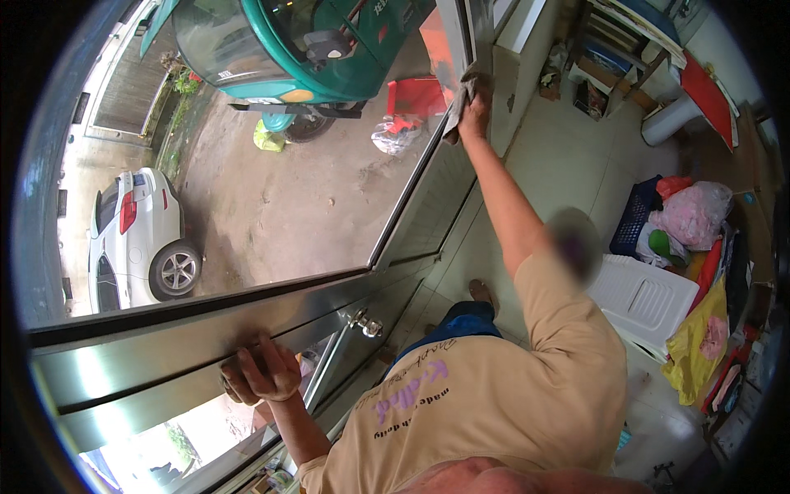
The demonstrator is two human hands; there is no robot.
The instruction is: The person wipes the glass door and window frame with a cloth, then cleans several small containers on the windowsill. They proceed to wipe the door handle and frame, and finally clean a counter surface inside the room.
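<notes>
My right hand (475, 114) holds a grey cloth (457, 111) against the upright metal frame (466, 37) of a glass-paned door, with the arm stretched far out. Closer in on the left, my left hand (265, 373) rests with bent, partly spread fingers on the shiny metal crosspiece (154, 343) of a door or window frame. The hand's dark reflection shows in the metal by the fingertips. A round metal knob (367, 324) sits on the frame to the right of my left hand. The glass pane takes up the upper left, and the yard shows through it.
Outside are a green three-wheeled vehicle (308, 49), a white car (139, 241) and plastic bags (395, 134). Indoors on the right lie a white plastic step stool (645, 296), a dark blue basket (632, 216), filled bags (694, 213) and a yellow bag (697, 343). A wooden rack (617, 46) stands beyond.
</notes>
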